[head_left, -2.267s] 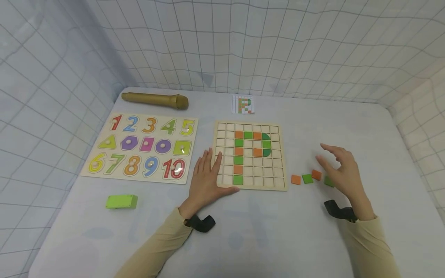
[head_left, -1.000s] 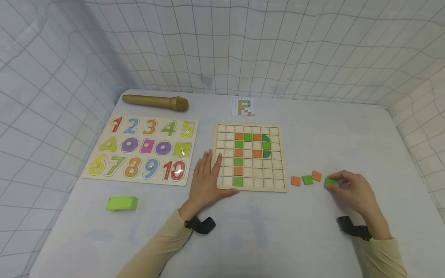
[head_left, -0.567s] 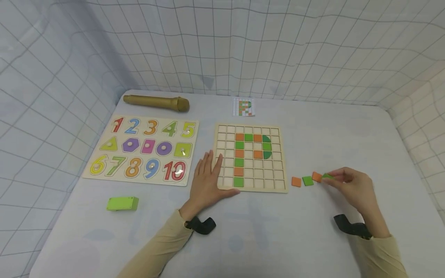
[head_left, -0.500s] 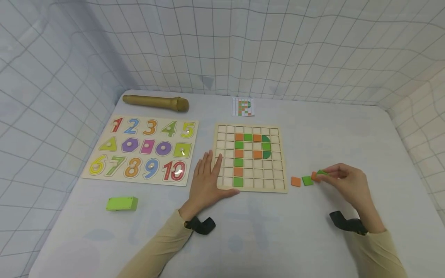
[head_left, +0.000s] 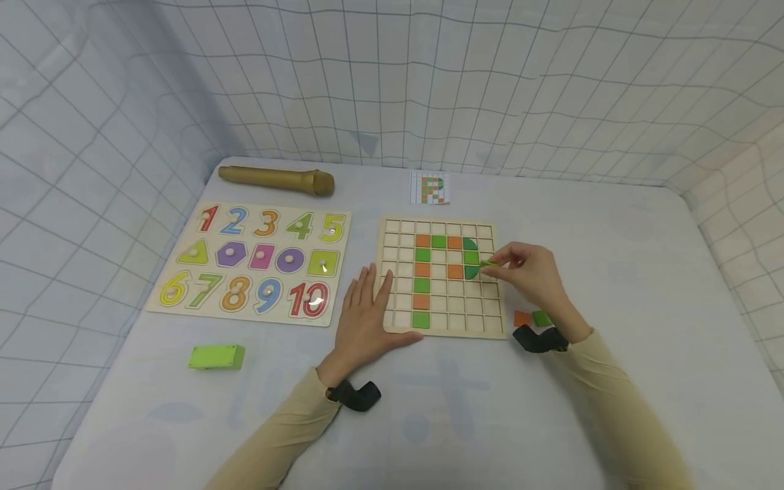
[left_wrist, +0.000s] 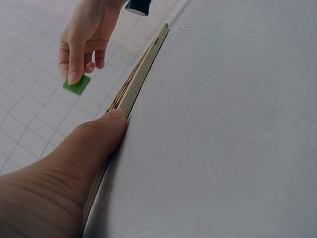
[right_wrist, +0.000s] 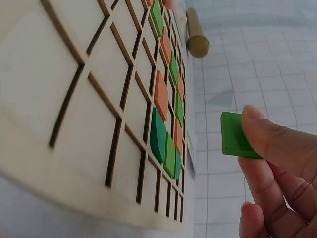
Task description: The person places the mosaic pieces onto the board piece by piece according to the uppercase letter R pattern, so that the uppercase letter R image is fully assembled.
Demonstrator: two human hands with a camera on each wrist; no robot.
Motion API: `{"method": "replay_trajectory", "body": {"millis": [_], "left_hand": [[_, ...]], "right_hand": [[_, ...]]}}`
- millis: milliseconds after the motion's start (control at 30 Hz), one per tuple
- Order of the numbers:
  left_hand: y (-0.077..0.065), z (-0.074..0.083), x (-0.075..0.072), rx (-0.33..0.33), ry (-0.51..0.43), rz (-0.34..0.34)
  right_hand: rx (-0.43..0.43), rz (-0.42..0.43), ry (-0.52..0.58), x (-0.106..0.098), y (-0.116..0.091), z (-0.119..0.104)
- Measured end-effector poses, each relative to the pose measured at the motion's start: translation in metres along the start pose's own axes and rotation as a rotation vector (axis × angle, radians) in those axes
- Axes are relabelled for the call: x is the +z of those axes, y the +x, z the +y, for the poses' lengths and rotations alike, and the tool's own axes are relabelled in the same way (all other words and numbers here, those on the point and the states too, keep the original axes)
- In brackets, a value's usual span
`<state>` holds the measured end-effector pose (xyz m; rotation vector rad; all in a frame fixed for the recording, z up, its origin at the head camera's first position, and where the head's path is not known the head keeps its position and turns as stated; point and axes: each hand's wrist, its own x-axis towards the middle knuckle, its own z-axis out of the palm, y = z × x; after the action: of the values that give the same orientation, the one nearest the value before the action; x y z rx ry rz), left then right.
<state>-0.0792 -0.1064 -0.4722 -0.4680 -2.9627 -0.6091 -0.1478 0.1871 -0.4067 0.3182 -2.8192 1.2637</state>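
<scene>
A wooden grid board [head_left: 456, 304] holds orange and green square tiles and two dark green rounded pieces, laid out like a letter P. My left hand [head_left: 361, 323] rests on its left and near edges with straight, spread fingers; in the left wrist view the thumb [left_wrist: 94, 141] presses against the board's side. My right hand [head_left: 531, 273] pinches a green square tile [right_wrist: 232, 135] between thumb and fingers, raised above the board's right side. On the table under the right wrist lie a loose orange tile [head_left: 522, 318] and a loose green tile [head_left: 541, 318].
A peg puzzle with numbers and shapes [head_left: 245, 262] lies left of the board. Behind it is a gold microphone [head_left: 275, 179], and nearer me a light green block [head_left: 216, 356]. A small card with a coloured grid pattern [head_left: 430, 188] lies beyond the board.
My right hand came down to the loose tiles, picked up the rightmost green one, and carried it left over the board. The left hand stayed in place.
</scene>
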Motion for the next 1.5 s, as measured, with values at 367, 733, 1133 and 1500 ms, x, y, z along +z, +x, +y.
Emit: {"method": "replay_trajectory", "body": {"millis": [367,733,1133,1500], "left_hand": [[0.001,0.000,-0.001,-0.010,-0.011,-0.021],[0.001,0.001,-0.002,-0.013,-0.008,-0.023],[0.001,0.000,-0.002,-0.016,-0.007,-0.029],[0.000,0.000,-0.002,-0.013,-0.007,-0.024]], "right_hand": [[-0.068,-0.165,0.003,0.039,0.030,-0.023],[-0.072,-0.246,-0.081,0.052,0.036,-0.028],[-0.236,-0.213,-0.328,0.055,0.032,-0.024],[-0.268,-0.217,-0.369,0.052,0.027,-0.024]]}}
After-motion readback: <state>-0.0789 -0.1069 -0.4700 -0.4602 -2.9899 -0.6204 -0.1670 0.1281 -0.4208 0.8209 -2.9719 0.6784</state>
